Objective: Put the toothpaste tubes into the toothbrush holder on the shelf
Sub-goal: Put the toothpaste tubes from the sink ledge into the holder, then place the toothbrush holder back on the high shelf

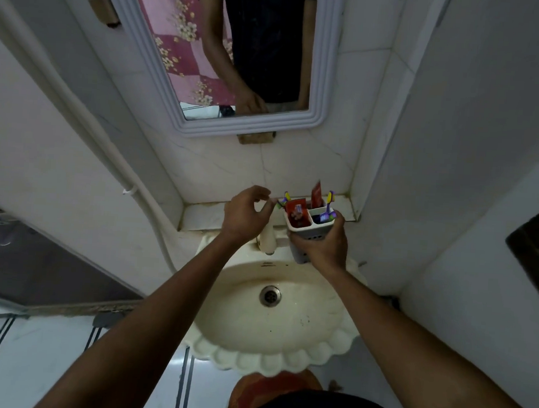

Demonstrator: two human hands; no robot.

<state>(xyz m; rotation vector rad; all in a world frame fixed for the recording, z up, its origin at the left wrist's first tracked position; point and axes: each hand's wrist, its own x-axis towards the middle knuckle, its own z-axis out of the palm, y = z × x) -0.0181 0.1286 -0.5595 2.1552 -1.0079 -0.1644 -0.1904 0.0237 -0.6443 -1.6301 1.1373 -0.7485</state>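
My right hand [321,246] grips a white toothbrush holder [304,234] with holes in its side, held above the sink's back edge, just in front of the tiled shelf [201,214]. Two red toothpaste tubes stand in it: one [295,211] in the left compartment, another [316,195] sticking up at the back. Toothbrushes [328,204] with purple and yellow handles stand in it too. My left hand [245,215] hovers just left of the holder with its fingers loosely curled and nothing in them.
A cream scalloped sink [274,314] with a drain lies below my hands, its tap [267,238] between them. A framed mirror [239,60] hangs on the wall above the shelf. White walls close in on both sides. A pipe [112,169] runs down the left wall.
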